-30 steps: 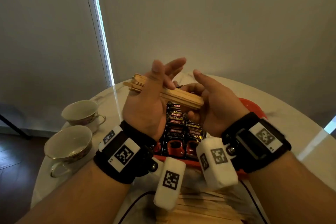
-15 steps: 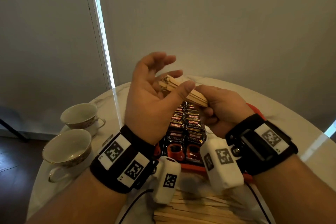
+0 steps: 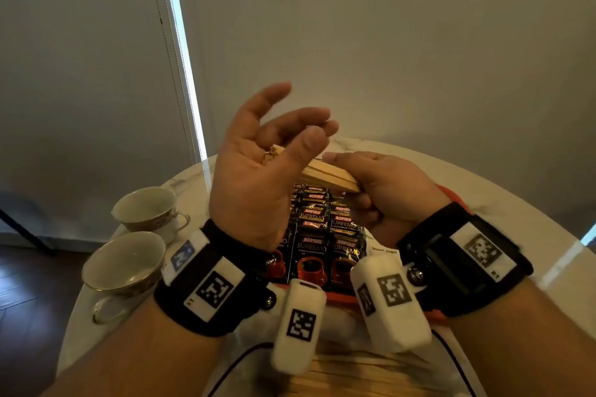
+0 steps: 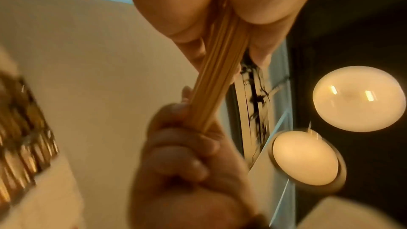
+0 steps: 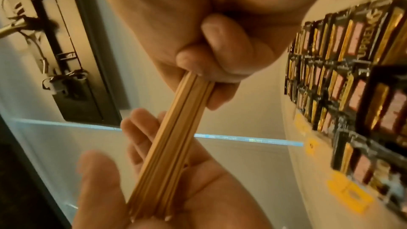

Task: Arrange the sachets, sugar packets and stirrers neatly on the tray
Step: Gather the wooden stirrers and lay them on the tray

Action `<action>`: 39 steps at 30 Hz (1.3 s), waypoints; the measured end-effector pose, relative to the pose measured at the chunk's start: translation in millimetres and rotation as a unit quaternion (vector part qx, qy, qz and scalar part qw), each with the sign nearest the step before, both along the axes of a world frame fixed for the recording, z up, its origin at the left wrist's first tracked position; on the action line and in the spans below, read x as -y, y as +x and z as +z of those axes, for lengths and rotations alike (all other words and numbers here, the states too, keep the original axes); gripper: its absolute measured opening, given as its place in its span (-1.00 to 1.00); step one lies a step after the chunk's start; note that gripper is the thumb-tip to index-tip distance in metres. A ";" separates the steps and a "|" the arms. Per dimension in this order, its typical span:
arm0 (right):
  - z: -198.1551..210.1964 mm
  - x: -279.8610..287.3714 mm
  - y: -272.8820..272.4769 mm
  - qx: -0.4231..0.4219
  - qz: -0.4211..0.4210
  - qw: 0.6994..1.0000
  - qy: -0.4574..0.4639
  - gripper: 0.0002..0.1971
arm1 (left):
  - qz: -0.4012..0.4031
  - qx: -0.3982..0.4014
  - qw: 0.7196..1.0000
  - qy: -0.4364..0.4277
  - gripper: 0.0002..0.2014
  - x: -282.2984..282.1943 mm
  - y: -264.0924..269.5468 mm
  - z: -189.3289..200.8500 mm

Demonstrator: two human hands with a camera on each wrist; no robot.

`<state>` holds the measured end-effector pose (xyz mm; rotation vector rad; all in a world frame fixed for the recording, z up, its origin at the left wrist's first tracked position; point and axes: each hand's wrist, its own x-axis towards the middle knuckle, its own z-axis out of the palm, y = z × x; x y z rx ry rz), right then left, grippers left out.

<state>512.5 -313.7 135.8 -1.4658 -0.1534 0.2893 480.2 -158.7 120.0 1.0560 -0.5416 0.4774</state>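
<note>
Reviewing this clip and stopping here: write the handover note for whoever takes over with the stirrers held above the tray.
Right hand: grips one end of the stirrer bundle, fingers curled round it.
Left hand: open, palm against the bundle's other end, fingers spread, squaring the ends.
Coffee sachets: laid in overlapping rows on the red tray, directly under the hands.
A brown sugar packet shows beside the sachets; the rest of that side is hidden.
More loose stirrers lie on the near table edge.
Done: sachets. Left: set the bundle on the tray, gather the loose stirrers, check the sugar.
</note>
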 end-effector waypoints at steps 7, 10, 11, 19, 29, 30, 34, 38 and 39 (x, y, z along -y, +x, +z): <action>7.8 0.3 -21.2 -0.168 0.083 0.978 0.089 -0.80 | -0.136 0.041 0.990 -0.015 -0.75 3.7 -14.2 14.3; 10.8 -1.4 -33.4 -0.177 0.102 0.974 0.099 -0.84 | -0.115 0.020 0.993 -0.011 -0.76 6.0 -23.9 21.3; 11.7 -3.0 -39.5 -0.170 0.104 0.975 0.101 -0.83 | -0.099 0.007 0.995 -0.024 -0.78 7.8 -27.5 24.8; 24.0 17.0 -70.7 0.188 0.051 0.973 -0.123 -0.65 | -0.026 -0.177 0.977 -0.114 -0.73 6.3 -44.0 44.3; 39.1 40.3 -80.6 0.320 0.043 0.892 -0.317 -0.59 | -0.107 -0.305 0.938 -0.124 -0.75 60.2 -40.3 48.5; 39.3 45.8 -79.2 0.308 0.030 0.900 -0.307 -0.59 | -0.104 -0.307 0.939 -0.116 -0.73 66.8 -36.8 51.3; 38.1 73.1 -69.4 0.254 -0.049 0.924 -0.281 -0.60 | -0.075 -0.348 0.933 -0.053 -0.47 91.2 -22.3 53.2; 25.5 113.3 -46.7 0.137 -0.141 0.915 -0.352 -0.82 | -0.089 -0.424 0.892 0.125 -0.43 114.0 -16.4 37.0; 21.2 122.6 -41.3 0.110 -0.159 0.898 -0.396 -0.86 | -0.087 -0.440 0.878 0.168 -0.48 120.1 -17.6 32.4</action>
